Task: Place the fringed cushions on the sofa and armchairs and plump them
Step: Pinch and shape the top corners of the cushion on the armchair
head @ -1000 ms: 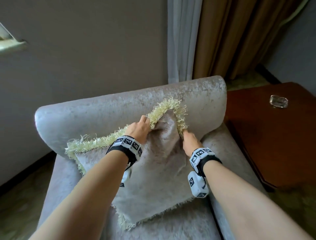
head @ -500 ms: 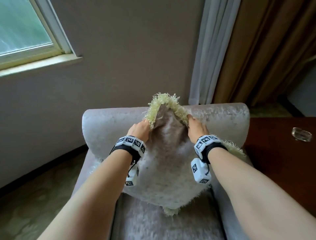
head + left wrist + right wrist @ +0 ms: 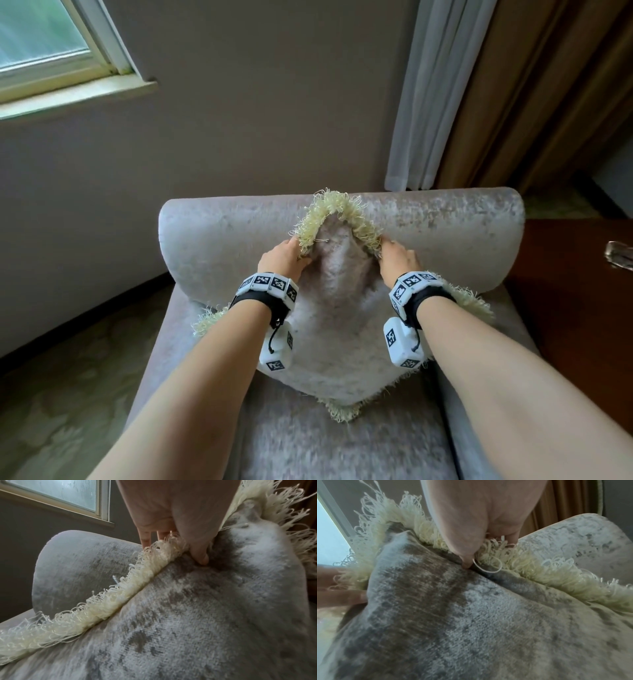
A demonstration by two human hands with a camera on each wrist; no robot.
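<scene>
From the head camera, the fringed cushion [image 3: 339, 318] stands on one corner like a diamond on the armchair [image 3: 445, 233] seat, its long diagonal running from the bottom corner near the seat's front up to the top corner, which leans against the backrest. The left hand [image 3: 282, 258] and right hand [image 3: 397, 258] sit level with each other, each pinching one sloping fringed edge just below that top corner, so the cushion hangs down and toward the person from both hands and neither hand is clearly nearer. The cover is pale greyish crushed velvet edged all round with a cream looped fringe [image 3: 337, 212]; it looks soft and rather slack at the top. A dark wooden tabletop [image 3: 565, 291] stands just to the right of the chair. In the left wrist view, the thumb [image 3: 197, 551] presses into the velvet face just inside the fringe while the fingers [image 3: 145, 536] go behind the edge, a pinch on the cushion's upper left edge. In the right wrist view, the thumb [image 3: 465, 555] digs in at the seam beside the fringe and the fingers disappear behind it, again a pinch; the velvet creases away from that point toward the left hand at the frame's left side.
</scene>
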